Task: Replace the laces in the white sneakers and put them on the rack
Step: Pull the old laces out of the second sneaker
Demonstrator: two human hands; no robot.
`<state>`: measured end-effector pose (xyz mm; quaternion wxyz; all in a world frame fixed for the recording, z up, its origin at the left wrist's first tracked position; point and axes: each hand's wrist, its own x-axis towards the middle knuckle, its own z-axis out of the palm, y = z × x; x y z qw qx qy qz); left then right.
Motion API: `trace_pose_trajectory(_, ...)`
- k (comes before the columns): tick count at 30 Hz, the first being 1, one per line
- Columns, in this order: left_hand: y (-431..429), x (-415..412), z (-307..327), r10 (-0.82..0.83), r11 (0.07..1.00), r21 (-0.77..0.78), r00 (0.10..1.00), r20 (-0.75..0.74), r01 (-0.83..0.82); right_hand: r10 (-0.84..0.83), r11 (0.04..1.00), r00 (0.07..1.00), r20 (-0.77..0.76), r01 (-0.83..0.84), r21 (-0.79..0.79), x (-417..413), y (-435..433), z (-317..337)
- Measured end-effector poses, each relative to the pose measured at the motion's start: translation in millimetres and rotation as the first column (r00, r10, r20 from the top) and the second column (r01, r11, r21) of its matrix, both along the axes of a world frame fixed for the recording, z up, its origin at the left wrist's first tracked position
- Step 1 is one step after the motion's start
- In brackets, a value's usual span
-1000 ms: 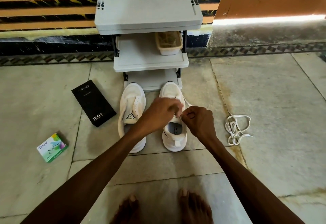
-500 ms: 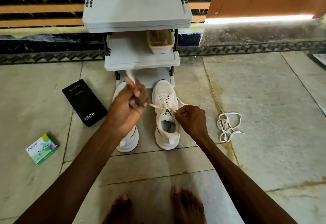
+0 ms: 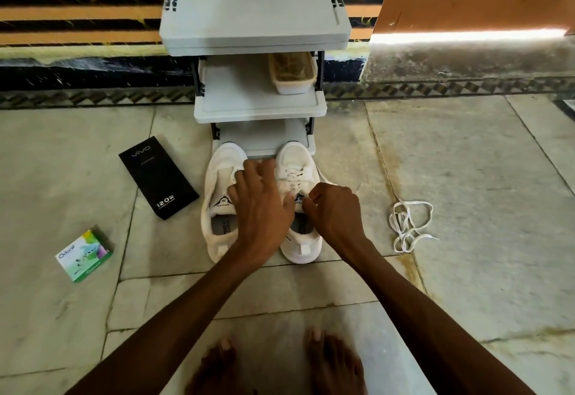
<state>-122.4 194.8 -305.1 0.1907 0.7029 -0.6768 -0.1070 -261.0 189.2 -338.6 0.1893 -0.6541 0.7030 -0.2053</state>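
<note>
Feet: bare feet (image 3: 273,363) on the stone floor (image 3: 466,176), nearest the camera.
Left hand: the left hand (image 3: 261,208) is spread wide, fingers splayed, holding nothing, over the gap between the two shoes.
Right hand: the right hand (image 3: 334,212) is curled in a fist at the tongue of the right sneaker (image 3: 297,173) (whether it pinches a lace end cannot be told).
Sneakers: both white, side by side, toes touching the rack; the right one is laced, the left sneaker (image 3: 219,183) shows open eyelets.
Loose lace: a white lace (image 3: 409,226) lies tangled on the floor, right of the shoes.
Boxes: a black box (image 3: 158,176) and a green box (image 3: 84,254) to the left.
Rack: grey shoe rack (image 3: 255,5) by the wall, a beige tray (image 3: 292,74) on its middle shelf.
</note>
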Motion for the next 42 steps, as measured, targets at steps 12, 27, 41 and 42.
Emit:
trace_pose_trajectory(12, -20.5, -2.9, -18.6, -0.037, 0.989, 0.131, 0.975, -0.218, 0.067, -0.205, 0.977, 0.936, 0.286, 0.215, -0.004, -4.2, -3.0, -7.8)
trace_pose_trajectory(27, -34.2, 8.7, -14.9, 0.022, 0.964, 0.258, 0.948, -0.319, 0.065, 0.295, 0.954, 0.954, -0.061, -0.298, -0.044, -9.9, -10.2, 4.4)
trace_pose_trajectory(41, -31.4, 9.1, -13.8, 0.062, 0.964, 0.265, 0.946, -0.320, 0.027, 0.406, 0.908, 0.879, -0.252, -0.356, 0.221, 8.4, -22.3, 29.8)
trace_pose_trajectory(42, -31.9, 9.3, -14.5, 0.072, 0.962, 0.274, 0.945, -0.320, 0.019, 0.347, 0.930, 0.919, -0.189, -0.311, 0.193, 5.2, -21.6, 28.0)
